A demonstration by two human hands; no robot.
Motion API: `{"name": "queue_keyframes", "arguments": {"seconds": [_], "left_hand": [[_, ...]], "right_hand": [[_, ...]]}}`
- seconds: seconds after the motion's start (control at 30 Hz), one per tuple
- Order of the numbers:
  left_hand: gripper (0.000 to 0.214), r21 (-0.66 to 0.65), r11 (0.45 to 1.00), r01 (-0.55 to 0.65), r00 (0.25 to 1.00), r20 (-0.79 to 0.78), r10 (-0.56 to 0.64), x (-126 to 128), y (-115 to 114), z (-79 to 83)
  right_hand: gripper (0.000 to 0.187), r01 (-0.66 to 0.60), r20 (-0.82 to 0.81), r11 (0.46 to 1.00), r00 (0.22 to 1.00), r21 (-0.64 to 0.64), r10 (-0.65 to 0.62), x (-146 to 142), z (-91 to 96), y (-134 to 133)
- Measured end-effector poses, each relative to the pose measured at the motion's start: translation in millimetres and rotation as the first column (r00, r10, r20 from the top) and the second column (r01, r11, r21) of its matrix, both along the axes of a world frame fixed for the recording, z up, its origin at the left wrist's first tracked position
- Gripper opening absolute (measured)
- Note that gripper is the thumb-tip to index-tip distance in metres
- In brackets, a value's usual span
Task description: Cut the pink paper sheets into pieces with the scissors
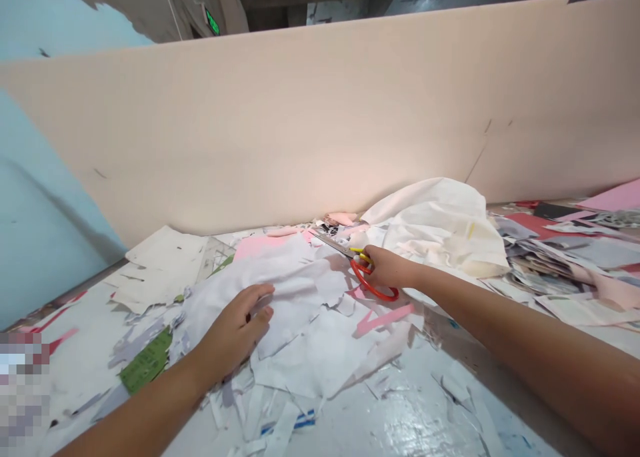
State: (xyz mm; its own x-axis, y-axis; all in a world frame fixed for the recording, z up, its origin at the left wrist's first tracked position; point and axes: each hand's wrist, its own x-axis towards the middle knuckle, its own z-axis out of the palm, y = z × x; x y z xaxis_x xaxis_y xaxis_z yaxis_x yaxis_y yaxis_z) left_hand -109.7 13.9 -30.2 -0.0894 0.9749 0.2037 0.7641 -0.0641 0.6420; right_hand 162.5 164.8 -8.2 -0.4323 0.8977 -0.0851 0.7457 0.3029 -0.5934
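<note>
My right hand (384, 268) is closed round a pair of scissors (369, 277) with red handles, its blades pointing away to the upper left over the scraps. A bit of yellow shows on the scissors by my fingers. My left hand (247, 320) lies with fingers spread and bent a little on a crumpled white sheet (300, 277). Under and around that sheet are pink strips (385, 318) and torn white pieces. Whether the sheet is cloth or paper I cannot tell.
An upright beige panel (300, 130) runs along the back. A rumpled off-white sheet (435, 224) leans against it. Layered scraps (555, 270) lie at the right, white sheets (160, 264) and a green piece (147, 362) at the left. Small shreds cover the front surface.
</note>
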Motion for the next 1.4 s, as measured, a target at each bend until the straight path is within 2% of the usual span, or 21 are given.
{"name": "queue_keyframes", "arguments": {"seconds": [0.1,0.17,0.43,0.7,0.77,0.9,1.1,1.27,1.4], "left_hand": [[0.044,-0.051,0.995,-0.089,0.949,0.298,0.101,0,3,-0.2],[0.043,-0.055,0.992,-0.112,0.914,0.386,0.124,-1,4,-1.4],[0.037,-0.023,0.992,-0.121,0.899,0.422,0.12,-3,6,-3.7],[0.035,-0.043,0.991,-0.125,0.902,0.412,0.131,-1,4,-0.6],[0.035,-0.045,0.991,-0.124,0.899,0.418,0.131,-1,4,0.0],[0.035,-0.042,0.991,-0.125,0.891,0.435,0.131,-1,5,-1.4],[0.033,-0.011,0.991,-0.136,0.889,0.44,0.127,-1,6,-3.2],[0.03,-0.009,0.988,-0.152,0.878,0.459,0.14,-2,7,-2.6],[0.033,0.06,0.969,-0.242,0.869,0.457,0.189,-5,9,2.6]], "right_hand": [[0.034,0.002,-0.04,0.999,0.999,-0.034,-0.003,5,1.8,1],[0.031,0.001,-0.076,0.999,0.997,-0.046,-0.005,8,3.5,1],[0.023,-0.017,-0.227,1.0,0.974,-0.013,0.013,29,21.2,1],[0.026,0.007,-0.328,0.997,0.944,0.074,0.017,51,43.2,0],[0.027,0.02,-0.288,0.994,0.958,0.103,0.011,56,49.3,0],[0.025,0.026,-0.094,0.993,0.995,0.113,-0.015,71,61.6,1],[0.02,0.034,0.141,0.991,0.989,0.13,-0.052,94,71.9,5],[0.022,-0.014,0.164,0.993,0.986,0.119,-0.006,110,80.2,6],[0.02,-0.002,0.086,0.989,0.996,0.149,-0.011,115,94.4,-8]]}}
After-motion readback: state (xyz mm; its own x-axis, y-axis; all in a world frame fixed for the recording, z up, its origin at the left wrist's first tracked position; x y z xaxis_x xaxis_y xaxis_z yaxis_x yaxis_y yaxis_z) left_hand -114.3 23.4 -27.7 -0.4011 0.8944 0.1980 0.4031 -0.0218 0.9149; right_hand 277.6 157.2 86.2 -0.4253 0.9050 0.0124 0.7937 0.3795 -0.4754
